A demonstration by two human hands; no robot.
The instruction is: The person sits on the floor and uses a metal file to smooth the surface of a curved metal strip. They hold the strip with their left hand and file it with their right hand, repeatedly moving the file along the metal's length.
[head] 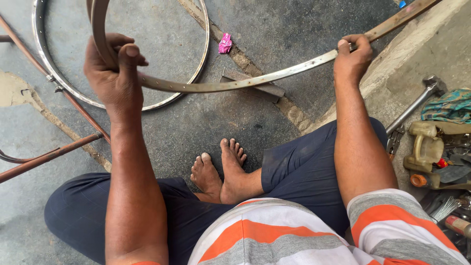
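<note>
Hands grip one long curved strip of pale, rusty metal rim with small holes (230, 86) in the head view, the only view there is. The left hand (110, 73) is clenched round the strip where it loops upward at the far left, thumb pressed over its edge. The right hand (352, 58) is clasped on the same strip farther right, where it runs on straight and browner toward the far right corner. The strip hangs in the air between the two hands, above the dark ground.

Behind the strip, one whole shiny round steel wheel rim (194, 73) lies flat on the ground at far left. Two thin brown metal rods (59, 152) cross at the left, one slanting down from the far left, the other running toward the near left. One dark flat metal bar (255, 83) lies under the strip, and one small pink wrapper (225, 43) lies beyond it.

Two bare feet (221, 172) rest crossed on the ground between the knees.

On the raised concrete step (417, 59) at right lie one grey steel hammer (414, 105), one patterned blue-green cloth (450, 105), and a heap of worn tools (431, 157), too jumbled to count.
</note>
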